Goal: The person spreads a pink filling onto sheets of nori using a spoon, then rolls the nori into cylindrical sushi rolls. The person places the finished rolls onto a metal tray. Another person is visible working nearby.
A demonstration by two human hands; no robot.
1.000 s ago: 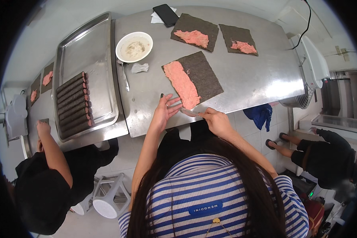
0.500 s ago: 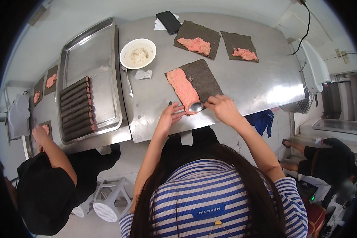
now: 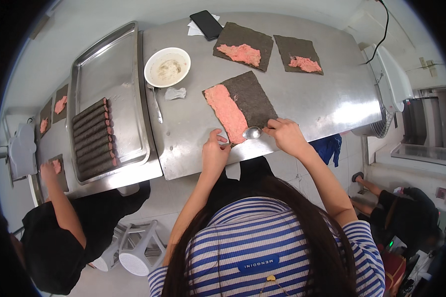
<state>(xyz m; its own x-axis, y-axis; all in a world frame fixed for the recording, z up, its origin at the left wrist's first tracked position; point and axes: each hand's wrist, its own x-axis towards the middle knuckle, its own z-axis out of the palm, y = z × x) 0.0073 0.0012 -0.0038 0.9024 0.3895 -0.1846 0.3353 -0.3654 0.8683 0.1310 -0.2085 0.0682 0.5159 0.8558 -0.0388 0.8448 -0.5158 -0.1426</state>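
A spoon [image 3: 252,132] is in my right hand [image 3: 287,136], its bowl at the near end of a band of pink minced paste [image 3: 226,111]. That paste covers the left side of a dark seaweed sheet [image 3: 255,101], which lies flat on the steel table; the right side is bare. My left hand [image 3: 216,152] rests beside the sheet's near left corner, fingers bent and apart, with nothing seen in them. Farther back lie two more seaweed sheets, one at centre [image 3: 250,37] and one at right [image 3: 298,47], each with a lump of pink paste.
A white bowl of cloudy liquid [image 3: 167,67], another spoon [image 3: 156,106], a crumpled tissue [image 3: 175,93] and a black phone [image 3: 206,24] are on the table [image 3: 327,106]. Left stands a metal tray [image 3: 142,128] with several seaweed rolls. A co-worker's hand [image 3: 48,171] works beyond it.
The spoon's bowl has shifted slightly right, off the paste's near end. My left hand has drawn back a little, its fingers more bent. The view has shifted slightly.
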